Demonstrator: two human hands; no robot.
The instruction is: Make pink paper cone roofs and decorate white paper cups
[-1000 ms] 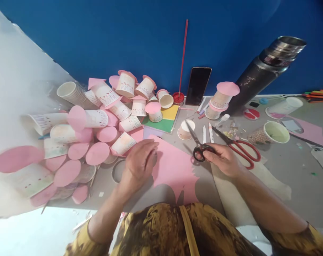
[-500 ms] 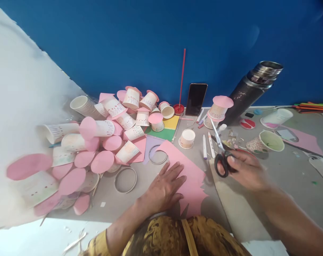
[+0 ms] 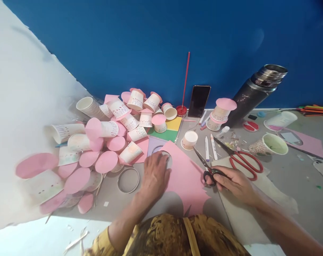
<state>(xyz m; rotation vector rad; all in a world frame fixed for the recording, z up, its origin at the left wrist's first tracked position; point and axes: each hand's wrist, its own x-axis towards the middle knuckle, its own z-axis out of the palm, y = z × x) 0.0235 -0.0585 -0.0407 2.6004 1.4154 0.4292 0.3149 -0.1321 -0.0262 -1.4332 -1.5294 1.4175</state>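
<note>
My left hand (image 3: 156, 176) hangs over the edge of a pink paper sheet (image 3: 179, 167), fingers bent downward with the thumb apart. Its fingertips are at a thin grey ring (image 3: 165, 153) and cover part of it; whether they touch it I cannot tell. Beside that hand lies a second grey ring (image 3: 128, 180) on the table. A pair of black-handled scissors (image 3: 204, 160) is held in my right hand (image 3: 234, 183), above the sheet's right edge, blades toward a small paper cup (image 3: 189, 139). Curved cut-outs mark the sheet's near edge.
Many paper cups with pink paper discs (image 3: 106, 161) are heaped at left. Red-handled scissors (image 3: 246, 163), two markers (image 3: 206, 148) and a patterned cup (image 3: 269, 144) lie or stand at right. A black flask (image 3: 253, 96) and a phone (image 3: 199, 101) lean by the blue wall.
My left hand has lifted off the pink sheet and moved up-left to the grey ring. My right hand has lowered the scissors toward the sheet, uncovering the red-handled scissors. The view has shifted slightly.
</note>
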